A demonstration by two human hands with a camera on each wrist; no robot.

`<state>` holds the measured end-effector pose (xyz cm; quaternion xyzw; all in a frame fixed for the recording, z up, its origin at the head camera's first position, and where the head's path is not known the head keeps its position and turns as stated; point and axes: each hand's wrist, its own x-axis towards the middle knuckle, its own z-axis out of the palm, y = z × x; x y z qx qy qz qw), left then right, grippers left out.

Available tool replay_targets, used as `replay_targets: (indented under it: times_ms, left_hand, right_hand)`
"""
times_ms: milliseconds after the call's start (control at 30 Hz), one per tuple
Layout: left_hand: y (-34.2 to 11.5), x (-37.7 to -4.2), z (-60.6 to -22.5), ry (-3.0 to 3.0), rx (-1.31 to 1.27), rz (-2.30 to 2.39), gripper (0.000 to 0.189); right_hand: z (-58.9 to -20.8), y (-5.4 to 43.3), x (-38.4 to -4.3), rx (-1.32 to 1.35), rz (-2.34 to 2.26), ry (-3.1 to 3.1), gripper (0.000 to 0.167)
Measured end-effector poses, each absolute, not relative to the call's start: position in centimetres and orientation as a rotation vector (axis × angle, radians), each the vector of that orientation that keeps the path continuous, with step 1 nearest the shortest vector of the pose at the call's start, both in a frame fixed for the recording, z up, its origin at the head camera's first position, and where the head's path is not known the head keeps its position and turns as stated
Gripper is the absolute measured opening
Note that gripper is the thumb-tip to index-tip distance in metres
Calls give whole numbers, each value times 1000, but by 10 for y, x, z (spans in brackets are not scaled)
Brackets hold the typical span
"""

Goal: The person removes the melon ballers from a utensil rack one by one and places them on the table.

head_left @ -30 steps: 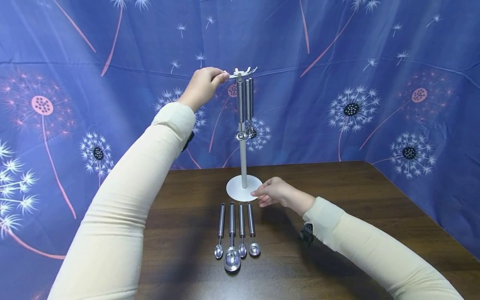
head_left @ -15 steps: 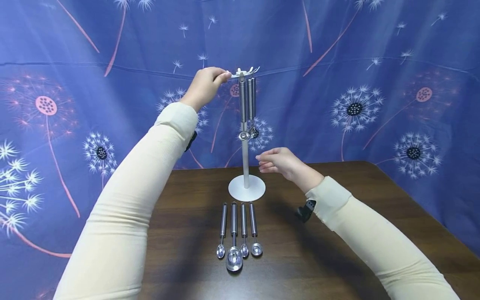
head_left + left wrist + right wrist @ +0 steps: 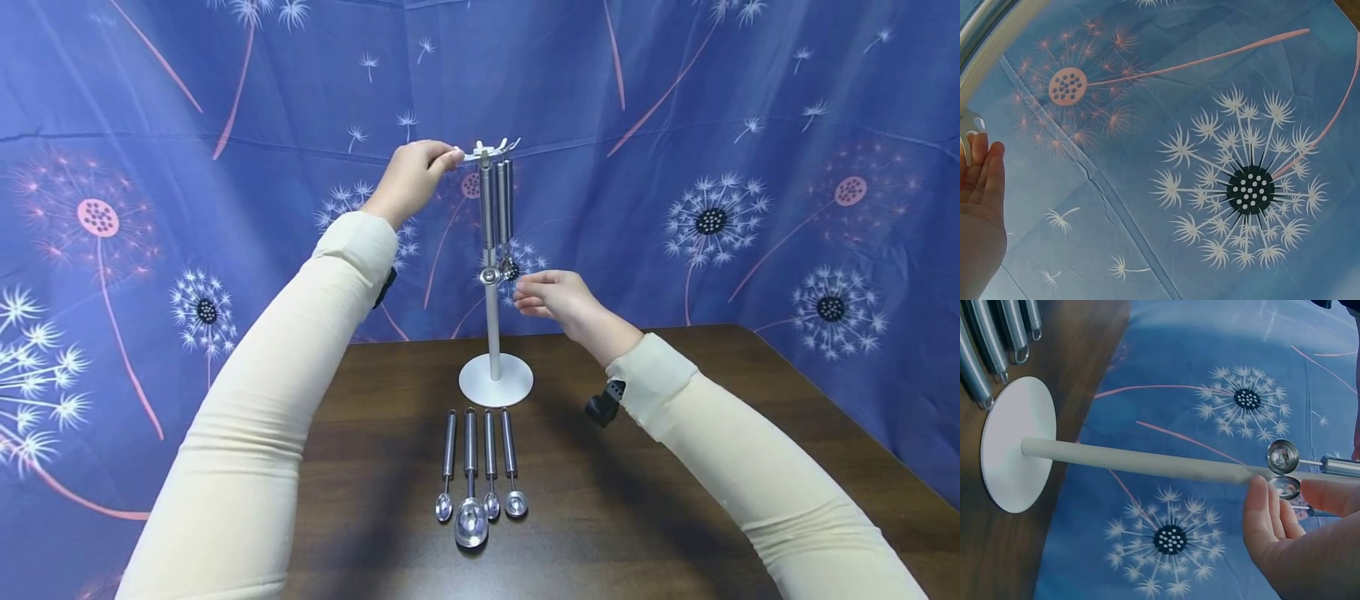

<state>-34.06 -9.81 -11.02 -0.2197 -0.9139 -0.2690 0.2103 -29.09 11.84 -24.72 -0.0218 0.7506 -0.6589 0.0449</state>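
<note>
A white stand [image 3: 492,321] with a round base holds steel scoops by their handles from its hooked top [image 3: 486,151]. My left hand [image 3: 414,177] pinches one hook at the top's left side; in the left wrist view only part of that hand [image 3: 982,212] shows. My right hand [image 3: 558,300] is raised beside the pole, just below the hanging bowls. In the right wrist view, its thumb and fingers lie apart on either side of a small scoop bowl [image 3: 1285,487]; whether they touch it is unclear. Another round scoop bowl [image 3: 1282,455] hangs beside that one.
Several more steel scoops lie in a row on the brown wooden table [image 3: 637,500] before the stand, among them a large scoop [image 3: 471,523] and a small round one [image 3: 516,503]. A blue dandelion-print cloth [image 3: 600,208] hangs behind the table.
My right hand has risen from beside the stand's base to the level of the hanging bowls. My left hand keeps its pinch on the hook. The scoops on the table have not moved.
</note>
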Motion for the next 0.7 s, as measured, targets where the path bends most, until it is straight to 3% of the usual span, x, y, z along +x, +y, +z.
replay_targets:
  times_ms: [700]
  left_hand:
    - [-98,-338,-110,-2563,-591,-739,42]
  right_hand:
    - [-192,107,-328,-123,-2264,2418,41]
